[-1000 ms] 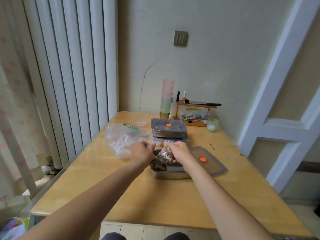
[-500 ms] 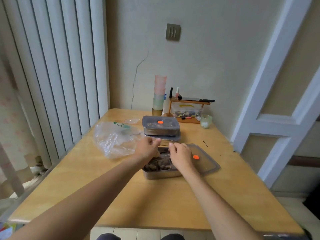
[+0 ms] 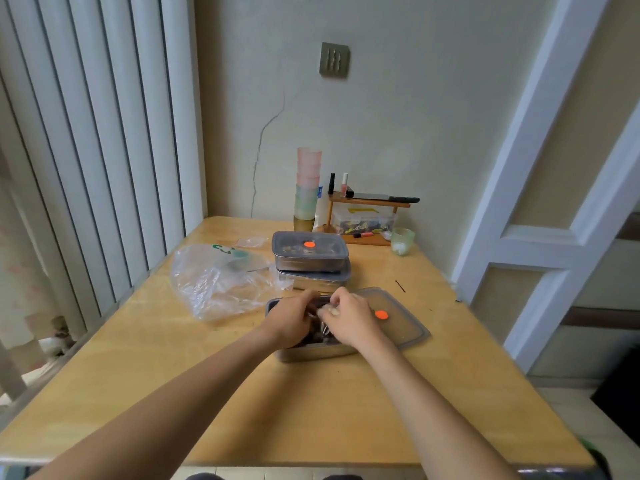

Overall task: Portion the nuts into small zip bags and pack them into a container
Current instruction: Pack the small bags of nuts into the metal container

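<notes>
The pale wooden table (image 3: 311, 403) carries everything. Largest on it is the crumpled clear plastic bag (image 3: 221, 282), lying to the outer side of the left hand. Directly under both hands sits the open rectangular steel container (image 3: 313, 351), its long axis running left to right across the reach, its translucent grey lid with an orange dot (image 3: 398, 323) lying just beyond the right hand. Past the fingertips stand two stacked lidded steel containers (image 3: 310, 259).

The left hand (image 3: 291, 323) and right hand (image 3: 349, 318) meet knuckle to knuckle over the open container — both equally near, both palm-down with fingers curled inward. Between them shows a small clear zip bag of nuts (image 3: 320, 327), mostly hidden. The right hand appears to pinch it; whether the left grips it or only steadies it, I cannot tell. My guess: the bag is being tucked downward into the container.
</notes>
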`<state>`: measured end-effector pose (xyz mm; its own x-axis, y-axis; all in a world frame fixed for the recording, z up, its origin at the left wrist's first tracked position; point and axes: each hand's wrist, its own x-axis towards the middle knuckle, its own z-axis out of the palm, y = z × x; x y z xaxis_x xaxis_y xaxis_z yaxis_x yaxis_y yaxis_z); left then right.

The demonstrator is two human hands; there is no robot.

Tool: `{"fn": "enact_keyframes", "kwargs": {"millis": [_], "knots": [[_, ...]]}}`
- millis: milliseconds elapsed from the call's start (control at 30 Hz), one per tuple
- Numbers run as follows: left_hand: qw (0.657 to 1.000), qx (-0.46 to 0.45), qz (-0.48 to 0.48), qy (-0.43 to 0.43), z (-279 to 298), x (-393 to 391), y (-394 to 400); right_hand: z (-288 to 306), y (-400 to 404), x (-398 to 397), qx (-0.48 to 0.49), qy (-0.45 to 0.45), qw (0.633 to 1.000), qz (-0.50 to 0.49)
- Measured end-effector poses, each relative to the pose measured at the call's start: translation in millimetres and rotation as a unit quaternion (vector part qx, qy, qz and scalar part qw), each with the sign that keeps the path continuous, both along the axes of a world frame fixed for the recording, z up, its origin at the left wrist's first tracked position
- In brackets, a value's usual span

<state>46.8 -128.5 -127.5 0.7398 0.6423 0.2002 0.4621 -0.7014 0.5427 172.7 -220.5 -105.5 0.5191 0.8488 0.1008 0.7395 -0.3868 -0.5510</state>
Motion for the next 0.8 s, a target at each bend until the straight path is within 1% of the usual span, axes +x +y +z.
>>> {"fn": "enact_keyframes", "kwargs": {"millis": [33, 133, 200, 267, 300, 367, 400, 467, 500, 567, 600, 633, 667, 700, 733, 767, 800], "knots": [[1.0, -0.003, 0.004, 0.001, -1.9, 0.7, 0.2, 2.1, 0.5, -0.4, -0.01, -0.014, 1.0, 0.003], [0.999, 0.006, 0.03, 0.029, -6.8, 4.4, -1.4, 4.6, -0.5, -0.5, 0.007, -0.077, 0.997, -0.03], [0.998, 0.021, 0.042, 0.043, -7.8, 6.0, 0.2, 0.8, -2.4, -3.0, 0.006, -0.159, 0.987, -0.038], [0.997, 0.027, 0.045, 0.048, -7.2, 6.7, 2.6, -7.4, -3.0, -4.3, -0.019, -0.262, 0.964, -0.039], [0.997, 0.026, 0.046, 0.049, -7.0, 6.3, 3.3, -9.9, -3.3, -4.0, -0.028, -0.287, 0.956, -0.048], [0.997, 0.027, 0.05, 0.052, -8.1, 4.4, 4.3, -7.5, -2.8, -2.1, -0.059, -0.278, 0.958, -0.047], [0.997, 0.026, 0.05, 0.056, -8.7, 3.2, 4.6, -4.2, -2.2, -2.4, -0.076, -0.263, 0.961, -0.031], [0.997, 0.023, 0.044, 0.064, -10.7, 2.1, 5.5, 4.7, -2.2, -2.1, -0.081, -0.224, 0.971, -0.004], [0.997, 0.023, 0.04, 0.06, -11.0, 1.5, 5.5, 7.7, -2.4, 0.9, -0.062, -0.198, 0.978, -0.007], [0.998, 0.037, 0.037, 0.037, -10.9, -1.5, 3.0, 9.2, -4.1, 12.9, 0.019, -0.127, 0.991, -0.043], [0.997, 0.06, 0.051, 0.015, -10.7, -3.9, 1.2, 7.1, -5.8, 22.8, 0.069, -0.101, 0.989, -0.078], [0.991, 0.103, 0.082, -0.009, -11.1, -5.8, 0.3, 3.7, -8.2, 34.0, 0.104, -0.086, 0.984, -0.12], [0.98, 0.154, 0.127, -0.017, -11.9, -8.1, -0.6, -1.8, -10.5, 47.0, 0.115, -0.083, 0.977, -0.162], [0.967, 0.186, 0.176, -0.008, -12.3, -10.7, -1.2, -8.9, -13.1, 60.6, 0.098, -0.085, 0.971, -0.201], [0.96, 0.183, 0.213, 0.009, -12.5, -12.9, -1.3, -16.8, -15.8, 73.6, 0.047, -0.083, 0.967, -0.235], [0.96, 0.149, 0.234, 0.029, -14.5, -14.3, 0.4, -24.3, -19.3, 83.2, -0.026, -0.071, 0.962, -0.261], [0.964, 0.095, 0.244, 0.04, -16.3, -15.2, 2.3, -31.3, -21.8, 90.3, -0.092, -0.052, 0.957, -0.271]]}}
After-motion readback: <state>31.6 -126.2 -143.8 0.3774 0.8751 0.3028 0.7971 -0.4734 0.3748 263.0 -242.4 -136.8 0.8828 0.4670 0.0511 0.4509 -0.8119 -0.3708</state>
